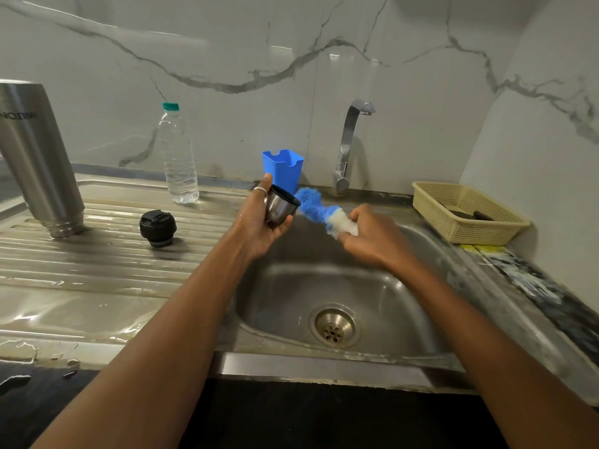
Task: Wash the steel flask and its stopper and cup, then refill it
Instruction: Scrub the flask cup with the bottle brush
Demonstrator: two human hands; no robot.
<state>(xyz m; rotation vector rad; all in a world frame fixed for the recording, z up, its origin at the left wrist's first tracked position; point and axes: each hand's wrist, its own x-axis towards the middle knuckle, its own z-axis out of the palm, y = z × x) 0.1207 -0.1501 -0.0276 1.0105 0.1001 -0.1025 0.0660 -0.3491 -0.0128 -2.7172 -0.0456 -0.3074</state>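
Right over the sink (291,286), the left grip (259,225) clasps the steel cup (281,207), which is tilted with its mouth toward a blue-and-white scrubber (319,209) clenched in the right grip (372,241). The scrubber's blue end is just beside the cup's rim. On the wet draining board (97,267) the steel flask (35,157) stands upside down, with the black stopper (158,226) near it and a water bottle (180,157) behind.

flask (35,157) on the left is brushed steel, soft satin sheen; stopper (158,226) near it is black plastic, slightly glossy; cup (280,207) is steel outside, dark lining inside; brush (316,207) is fluffy blue and white fibre; sink (285,286) and ribbed draining board (97,270) are dull stainless, wet; far wall (259,43) is glossy marble-look tile; bottle (180,157) is clear plastic; right basket (470,215) is matt cream plastic mesh
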